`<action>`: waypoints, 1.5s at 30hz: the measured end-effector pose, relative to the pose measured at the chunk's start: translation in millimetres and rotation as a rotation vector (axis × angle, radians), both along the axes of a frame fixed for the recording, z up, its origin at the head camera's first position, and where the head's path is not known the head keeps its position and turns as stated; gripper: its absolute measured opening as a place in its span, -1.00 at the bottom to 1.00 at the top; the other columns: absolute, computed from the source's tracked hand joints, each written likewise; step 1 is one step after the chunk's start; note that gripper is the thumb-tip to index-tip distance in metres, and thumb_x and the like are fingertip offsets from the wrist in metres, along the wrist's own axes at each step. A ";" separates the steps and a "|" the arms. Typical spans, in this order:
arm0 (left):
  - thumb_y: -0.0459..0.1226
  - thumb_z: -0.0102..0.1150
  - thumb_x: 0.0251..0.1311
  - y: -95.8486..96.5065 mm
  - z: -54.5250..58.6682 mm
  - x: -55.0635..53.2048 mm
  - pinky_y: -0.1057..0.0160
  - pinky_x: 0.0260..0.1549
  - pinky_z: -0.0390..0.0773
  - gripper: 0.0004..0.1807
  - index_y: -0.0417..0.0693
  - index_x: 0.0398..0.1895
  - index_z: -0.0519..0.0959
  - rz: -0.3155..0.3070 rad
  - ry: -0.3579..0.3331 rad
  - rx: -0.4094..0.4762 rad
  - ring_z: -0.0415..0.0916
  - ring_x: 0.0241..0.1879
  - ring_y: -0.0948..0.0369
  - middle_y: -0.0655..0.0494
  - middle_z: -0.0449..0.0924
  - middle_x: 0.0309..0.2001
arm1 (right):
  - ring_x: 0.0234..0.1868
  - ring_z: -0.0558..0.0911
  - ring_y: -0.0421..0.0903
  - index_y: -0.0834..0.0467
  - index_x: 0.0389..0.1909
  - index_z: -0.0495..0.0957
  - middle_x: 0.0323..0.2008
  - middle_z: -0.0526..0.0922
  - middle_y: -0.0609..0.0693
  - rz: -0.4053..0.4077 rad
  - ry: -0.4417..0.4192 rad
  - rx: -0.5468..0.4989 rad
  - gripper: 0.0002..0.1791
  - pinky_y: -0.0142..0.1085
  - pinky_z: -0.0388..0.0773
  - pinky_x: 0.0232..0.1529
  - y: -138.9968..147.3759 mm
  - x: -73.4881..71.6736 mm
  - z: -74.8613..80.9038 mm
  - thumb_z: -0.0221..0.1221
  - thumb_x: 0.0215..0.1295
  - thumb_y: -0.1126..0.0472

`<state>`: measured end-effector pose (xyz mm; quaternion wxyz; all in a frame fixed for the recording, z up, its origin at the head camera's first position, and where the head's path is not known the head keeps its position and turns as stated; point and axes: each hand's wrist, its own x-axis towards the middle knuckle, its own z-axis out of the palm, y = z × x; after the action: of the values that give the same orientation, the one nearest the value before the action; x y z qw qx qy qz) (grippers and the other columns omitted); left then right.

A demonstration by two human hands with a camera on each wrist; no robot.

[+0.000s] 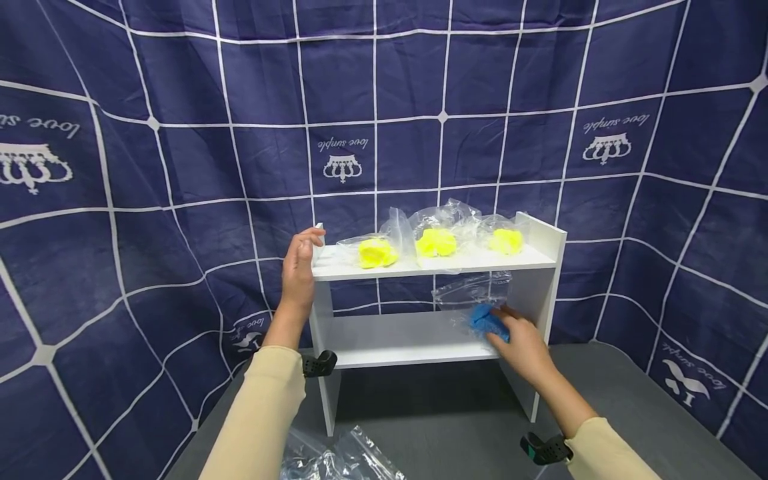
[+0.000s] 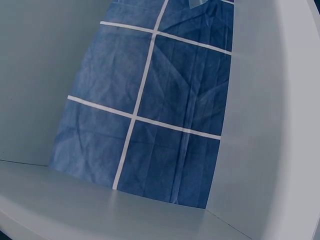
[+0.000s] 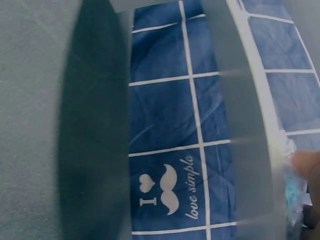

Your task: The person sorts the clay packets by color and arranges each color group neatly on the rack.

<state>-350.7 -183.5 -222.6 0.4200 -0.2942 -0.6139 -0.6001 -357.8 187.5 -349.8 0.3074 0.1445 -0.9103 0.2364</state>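
In the head view a white two-tier shelf (image 1: 414, 339) stands in front of me. My right hand (image 1: 521, 343) holds a clear zip bag with a blue crumpled lump (image 1: 487, 323) in it at the right of the lower board, the bag's empty top standing up behind. The right wrist view shows part of this bag (image 3: 294, 197) at its right edge, by the fingers. My left hand (image 1: 298, 270) grips the top of the shelf's left side panel, fingers over its edge. Three clear bags with bright yellow lumps (image 1: 436, 243) sit in a row on the upper board.
Several clear zip bags (image 1: 342, 460) lie on the dark grey table (image 1: 432, 427) at the front left of the shelf. The shelf's right side panel (image 1: 549, 280) rises beside my right hand. A blue checked curtain (image 1: 408, 80) hangs behind and on both sides.
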 end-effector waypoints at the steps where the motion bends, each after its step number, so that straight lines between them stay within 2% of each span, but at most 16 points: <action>1: -0.37 -0.36 0.34 0.1 -0.2 0.1 0.33 0.30 0.12 -0.67 -0.61 -0.24 0.29 0.001 -0.001 -0.002 0.24 0.28 -0.21 -0.52 0.36 0.10 | 0.15 0.49 0.39 0.31 0.14 0.50 0.22 0.45 0.36 -0.013 0.017 -0.005 -0.47 0.21 0.43 0.08 -0.7 1.0 -1.5 0.27 0.15 0.19; 6: -0.38 -0.36 0.33 0.5 1.0 0.1 0.32 0.31 0.12 -0.67 -0.62 -0.24 0.28 0.004 0.020 -0.011 0.24 0.28 -0.23 -0.54 0.36 0.09 | 0.11 0.49 0.35 0.20 0.12 0.54 0.23 0.49 0.27 -0.051 0.076 -0.033 -0.52 0.21 0.42 0.03 -3.5 8.6 -6.4 0.28 0.17 0.15; 11: -0.39 -0.35 0.33 1.2 3.2 -0.3 0.29 0.33 0.11 -0.68 -0.62 -0.25 0.28 0.003 0.025 -0.017 0.25 0.29 -0.17 -0.53 0.37 0.09 | 0.12 0.49 0.25 0.17 0.09 0.56 0.18 0.54 0.21 -0.028 0.145 -0.067 -0.58 0.19 0.43 0.00 -4.5 19.0 -9.3 0.26 0.19 0.18; 16: -0.39 -0.35 0.32 1.4 4.6 0.3 0.25 0.34 0.10 -0.69 -0.61 -0.24 0.28 0.002 0.015 -0.023 0.32 0.26 0.13 -0.51 0.37 0.10 | 0.18 0.46 0.20 0.17 0.10 0.54 0.16 0.56 0.17 0.019 0.233 -0.084 -0.57 0.20 0.45 -0.04 -0.1 33.9 -12.7 0.26 0.16 0.26; 19: -0.38 -0.34 0.33 1.2 5.0 1.3 0.21 0.36 0.09 -0.68 -0.61 -0.24 0.28 0.012 0.003 -0.029 0.31 0.23 0.31 -0.50 0.38 0.11 | 0.22 0.43 0.19 0.14 0.10 0.54 0.19 0.53 0.16 0.054 0.250 -0.118 -0.56 0.19 0.43 -0.02 4.6 45.7 -15.3 0.25 0.16 0.31; 21: -0.38 -0.34 0.34 1.3 5.2 2.0 0.20 0.36 0.08 -0.68 -0.61 -0.23 0.28 0.015 -0.005 -0.033 0.31 0.22 0.33 -0.49 0.38 0.11 | 0.22 0.42 0.17 0.11 0.10 0.55 0.19 0.53 0.13 0.066 0.252 -0.138 -0.55 0.04 0.42 0.06 8.0 55.0 -16.7 0.25 0.14 0.34; 24: -0.37 -0.34 0.34 1.8 4.7 1.8 0.23 0.35 0.08 -0.67 -0.61 -0.23 0.28 0.011 -0.007 -0.036 0.31 0.29 0.08 -0.50 0.37 0.11 | 0.22 0.41 0.01 0.05 0.11 0.55 0.19 0.55 0.07 0.069 0.253 -0.139 -0.52 -0.31 0.32 0.13 16.1 68.7 -19.6 0.29 0.12 0.33; 25: -0.37 -0.35 0.34 2.0 4.6 1.5 0.24 0.34 0.09 -0.68 -0.61 -0.23 0.28 0.006 -0.004 -0.035 0.30 0.30 -0.01 -0.51 0.37 0.11 | 0.21 0.41 -0.05 0.03 0.12 0.55 0.18 0.55 0.05 0.069 0.249 -0.135 -0.50 -0.36 0.28 0.11 19.4 72.9 -20.7 0.31 0.10 0.32; 27: -0.38 -0.35 0.33 2.9 4.4 0.8 0.26 0.33 0.09 -0.67 -0.62 -0.23 0.28 -0.001 0.003 -0.030 0.26 0.31 -0.15 -0.52 0.36 0.11 | 0.22 0.37 -0.18 -0.02 0.15 0.53 0.20 0.54 0.03 0.069 0.213 -0.130 -0.47 -0.40 0.21 0.06 27.0 80.9 -23.6 0.34 0.10 0.26; 29: -0.37 -0.35 0.33 3.9 3.8 0.8 0.26 0.33 0.09 -0.67 -0.61 -0.23 0.28 -0.001 -0.004 -0.033 0.22 0.31 -0.23 -0.53 0.35 0.11 | 0.21 0.31 -0.29 -0.07 0.18 0.50 0.23 0.51 0.03 0.075 0.147 -0.136 -0.46 -0.22 0.25 0.08 35.1 89.2 -27.4 0.33 0.13 0.20; 31: -0.37 -0.36 0.34 4.7 2.8 0.6 0.26 0.32 0.10 -0.67 -0.60 -0.23 0.28 0.000 -0.008 -0.033 0.23 0.29 -0.23 -0.52 0.35 0.10 | 0.20 0.29 -0.25 -0.10 0.21 0.47 0.26 0.47 0.07 0.084 0.076 -0.143 -0.44 -0.02 0.26 0.02 43.3 96.7 -30.8 0.32 0.15 0.16; 35: -0.37 -0.37 0.34 4.0 0.6 -0.3 0.29 0.30 0.12 -0.68 -0.59 -0.24 0.28 0.005 -0.007 -0.029 0.24 0.28 -0.21 -0.51 0.36 0.10 | 0.22 0.24 -0.17 -0.12 0.27 0.39 0.31 0.39 0.10 0.089 -0.031 -0.131 -0.40 0.16 0.26 -0.02 61.2 107.2 -37.7 0.30 0.17 0.09; 37: -0.38 -0.37 0.33 2.7 0.1 -0.8 0.30 0.30 0.12 -0.68 -0.59 -0.24 0.28 0.003 -0.002 -0.028 0.24 0.28 -0.21 -0.52 0.35 0.10 | 0.29 0.16 -0.29 -0.12 0.30 0.35 0.35 0.32 0.08 0.092 -0.076 -0.113 -0.36 0.21 0.26 -0.04 71.5 109.4 -42.3 0.30 0.18 0.07; 40: -0.38 -0.37 0.33 0.5 0.2 -1.0 0.30 0.31 0.12 -0.68 -0.59 -0.24 0.28 0.008 0.004 -0.029 0.23 0.29 -0.22 -0.52 0.35 0.10 | 0.30 -0.06 -0.63 -0.13 0.34 0.29 0.39 0.22 0.11 0.114 -0.129 -0.088 -0.29 0.33 0.21 -0.06 87.3 109.4 -54.1 0.31 0.15 0.07; 43: -0.37 -0.36 0.34 -1.4 0.4 -0.4 0.28 0.31 0.11 -0.67 -0.60 -0.24 0.28 0.010 -0.003 -0.027 0.23 0.30 -0.22 -0.52 0.35 0.10 | 0.47 -0.14 -0.27 -0.05 0.36 0.26 0.39 0.14 0.27 0.179 -0.177 -0.064 -0.21 0.39 0.16 -0.12 102.6 108.6 -68.6 0.35 0.08 0.14; 45: -0.36 -0.36 0.34 -2.2 0.1 0.3 0.27 0.31 0.11 -0.67 -0.60 -0.24 0.28 0.010 -0.011 -0.023 0.23 0.30 -0.21 -0.51 0.35 0.11 | 0.45 -0.09 0.25 0.00 0.40 0.19 0.39 0.05 0.40 0.234 -0.298 -0.053 -0.21 0.48 0.14 -0.21 113.2 109.0 -76.1 0.30 0.14 0.17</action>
<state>-350.3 -185.6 -222.4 0.4163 -0.2928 -0.6246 -0.5923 -248.8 300.7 -425.9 0.1432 0.2044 -0.9163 0.3132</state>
